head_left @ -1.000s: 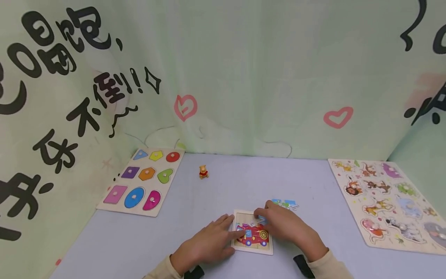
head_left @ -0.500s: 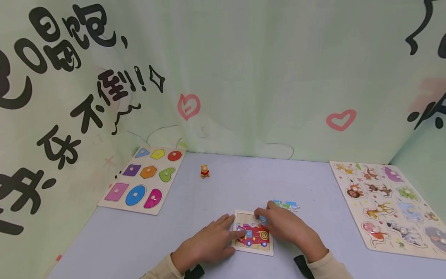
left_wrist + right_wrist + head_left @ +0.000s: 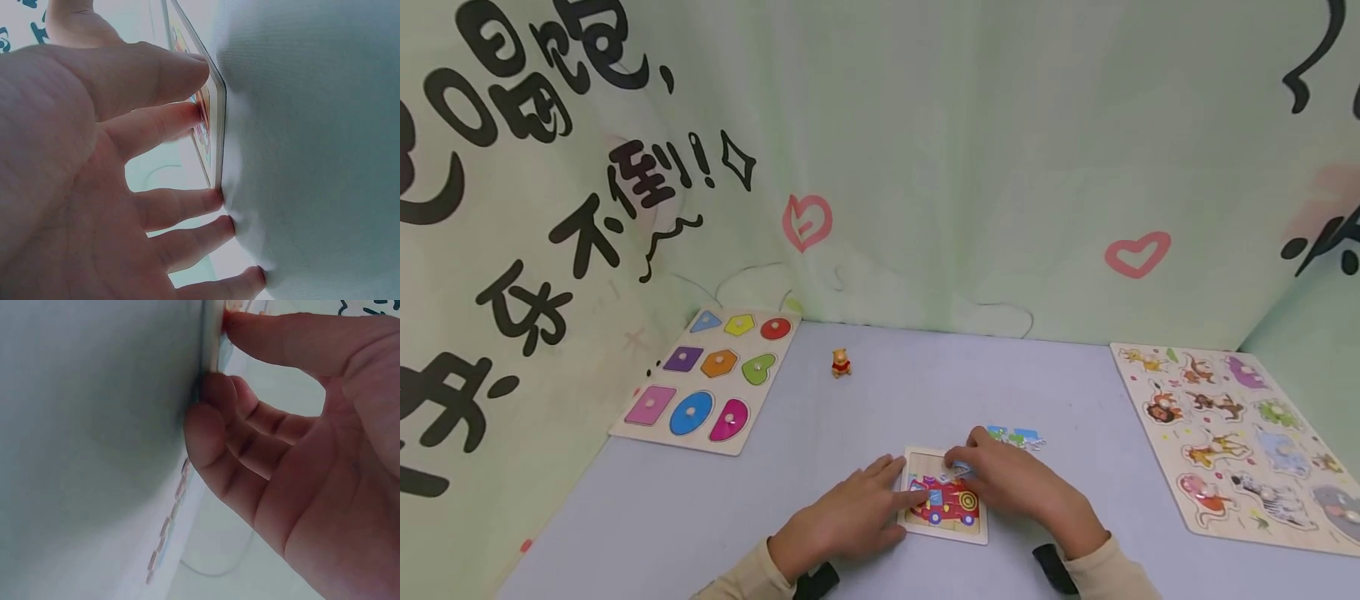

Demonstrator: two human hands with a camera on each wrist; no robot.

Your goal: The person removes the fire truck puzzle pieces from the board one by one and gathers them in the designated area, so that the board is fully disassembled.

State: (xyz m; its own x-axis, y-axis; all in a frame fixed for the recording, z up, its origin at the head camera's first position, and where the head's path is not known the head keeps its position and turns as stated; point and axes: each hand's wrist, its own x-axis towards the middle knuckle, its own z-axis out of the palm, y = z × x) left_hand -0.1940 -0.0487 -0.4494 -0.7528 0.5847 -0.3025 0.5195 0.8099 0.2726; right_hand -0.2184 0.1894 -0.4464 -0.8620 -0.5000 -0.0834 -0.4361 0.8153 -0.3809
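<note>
At the near edge of the tabletop point(image 3: 880, 400), at about 6 o'clock in the head view, a small square puzzle board point(image 3: 944, 496) with a red vehicle picture is lying flat, its edges roughly square to the tabletop's edge and the vehicle's length running from 9 to 3 o'clock. The board's left edge is covered by the left hand point(image 3: 848, 521), whose straight fingers are laid flat, two on the board and the rest on the tabletop just beside it, as is shown in the left wrist view; nothing is gripped by it. The board's right side and far right corner are hidden under the right hand point(image 3: 1017, 485), by which a small blue-grey puzzle piece point(image 3: 962, 470) is pressed onto the board near its far edge; only a sliver of the piece is seen, so its shape and long axis cannot be told, nor whether it is pinched or merely pressed. In the right wrist view the fingers are loosely bent against the board's rim. Just beyond the right hand, at 1 o'clock, loose puzzle pieces point(image 3: 1017, 437) are partly cut off by the knuckles. Farther off, a small bear figure point(image 3: 841, 364) stands at 11 o'clock, a shape peg board point(image 3: 707, 382) lies at 10 o'clock, and an animal peg board point(image 3: 1236, 437) at 3 o'clock is cut by the frame's right edge.
</note>
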